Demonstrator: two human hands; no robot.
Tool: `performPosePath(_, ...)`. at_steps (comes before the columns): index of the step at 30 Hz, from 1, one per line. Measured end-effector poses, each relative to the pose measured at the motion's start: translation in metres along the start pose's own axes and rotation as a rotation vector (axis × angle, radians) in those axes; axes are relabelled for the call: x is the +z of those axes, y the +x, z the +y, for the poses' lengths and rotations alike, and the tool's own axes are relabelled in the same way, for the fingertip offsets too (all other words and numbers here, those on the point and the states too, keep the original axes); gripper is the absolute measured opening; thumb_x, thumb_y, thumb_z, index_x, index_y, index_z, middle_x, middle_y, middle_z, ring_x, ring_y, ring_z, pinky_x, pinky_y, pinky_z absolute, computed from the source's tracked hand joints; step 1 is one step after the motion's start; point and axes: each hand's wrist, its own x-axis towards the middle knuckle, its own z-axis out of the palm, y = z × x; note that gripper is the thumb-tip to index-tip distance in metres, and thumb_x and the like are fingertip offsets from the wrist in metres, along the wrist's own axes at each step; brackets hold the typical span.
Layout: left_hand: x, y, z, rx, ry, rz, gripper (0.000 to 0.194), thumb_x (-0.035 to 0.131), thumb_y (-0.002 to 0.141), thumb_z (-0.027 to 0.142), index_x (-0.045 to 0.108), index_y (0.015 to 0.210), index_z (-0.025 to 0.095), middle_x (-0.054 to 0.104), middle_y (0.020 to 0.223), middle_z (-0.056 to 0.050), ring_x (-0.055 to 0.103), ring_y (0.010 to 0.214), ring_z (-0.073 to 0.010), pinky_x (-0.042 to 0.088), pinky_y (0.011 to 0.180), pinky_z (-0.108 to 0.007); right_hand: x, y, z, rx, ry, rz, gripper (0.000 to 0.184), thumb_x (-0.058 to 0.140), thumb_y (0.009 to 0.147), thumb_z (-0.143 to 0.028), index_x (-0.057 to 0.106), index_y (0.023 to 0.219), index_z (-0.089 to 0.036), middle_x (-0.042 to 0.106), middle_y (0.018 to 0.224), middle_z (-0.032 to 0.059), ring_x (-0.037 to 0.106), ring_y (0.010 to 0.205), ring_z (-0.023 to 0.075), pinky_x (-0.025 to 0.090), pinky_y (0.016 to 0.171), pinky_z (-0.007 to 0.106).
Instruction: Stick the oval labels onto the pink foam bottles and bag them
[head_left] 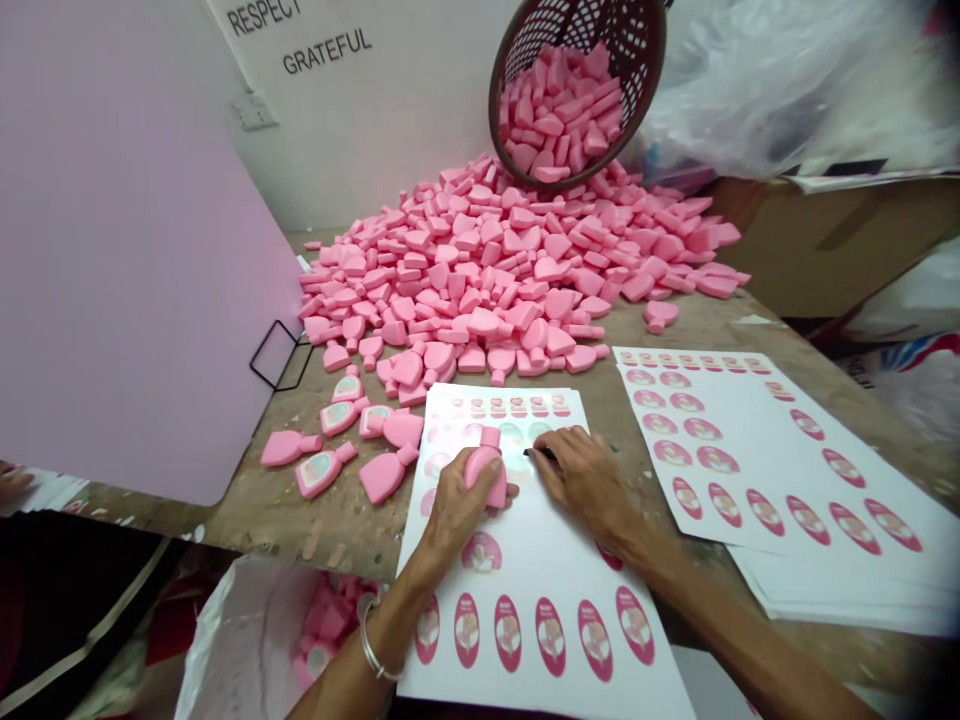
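Pink bottles with labels on are few, lying left of the label sheet, while the big heap beyond shows bare pink, so most of the labelling seems left. Over the sheet, the left hand's fingers close round one bottle showing no label, its neck pointing away from the person, long axis roughly along the sheet; the right hand's fingers pinch a small dark tool
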Motion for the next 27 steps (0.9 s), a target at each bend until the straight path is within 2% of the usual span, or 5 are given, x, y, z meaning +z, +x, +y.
performPosePath(6,-0.001,0.002,0.000,0.001,0.005,0.005,0.048,0.058,0.082,0.053,0.056,0.110,0.014,0.071,0.073,-0.010,0.070,0.068,-0.0195,0.047,0.054,-0.021,-0.002,0.002,0.002,0.040,0.136,-0.020,0.010,0.055,0.086,-0.021,0.061,0.078,-0.019,0.065,0.072,0.0018,0.056,0.072,0.0176,0.034,0.070,0.031)
performPosePath(9,0.000,0.002,0.000,0.003,0.013,0.008,0.049,0.058,0.081,0.054,0.056,0.109,0.014,0.071,0.073,-0.011,0.069,0.066,-0.0191,0.047,0.054,-0.021,-0.002,0.005,0.000,0.085,0.172,-0.041,0.009,0.061,0.082,-0.026,0.060,0.076,-0.019,0.065,0.072,0.0018,0.056,0.071,0.0176,0.036,0.070,0.031)
performPosePath(16,0.001,0.003,-0.002,0.023,-0.027,0.017,0.048,0.057,0.083,0.053,0.054,0.110,0.014,0.068,0.068,-0.007,0.069,0.064,-0.0191,0.049,0.053,-0.022,0.001,0.004,-0.001,0.056,0.255,0.065,0.018,0.064,0.078,-0.034,0.058,0.072,-0.019,0.062,0.068,0.0032,0.054,0.067,0.0175,0.039,0.069,0.032)
performPosePath(22,-0.001,0.001,-0.003,0.037,-0.220,0.028,0.054,0.050,0.084,0.062,0.057,0.103,0.012,0.067,0.067,-0.007,0.068,0.060,-0.0195,0.053,0.055,-0.026,-0.022,0.007,-0.007,0.460,0.727,-0.019,0.031,0.064,0.077,-0.049,0.055,0.071,-0.020,0.053,0.062,-0.0022,0.046,0.054,0.0107,0.035,0.052,0.024)
performPosePath(27,0.000,-0.008,0.003,-0.007,-0.492,-0.006,0.060,0.046,0.085,0.064,0.063,0.105,0.010,0.070,0.084,-0.012,0.069,0.075,-0.0225,0.058,0.066,-0.034,-0.038,0.016,-0.025,0.482,0.857,-0.110,0.034,0.065,0.076,-0.052,0.070,0.089,-0.020,0.057,0.064,-0.0019,0.048,0.058,0.0114,0.037,0.054,0.024)
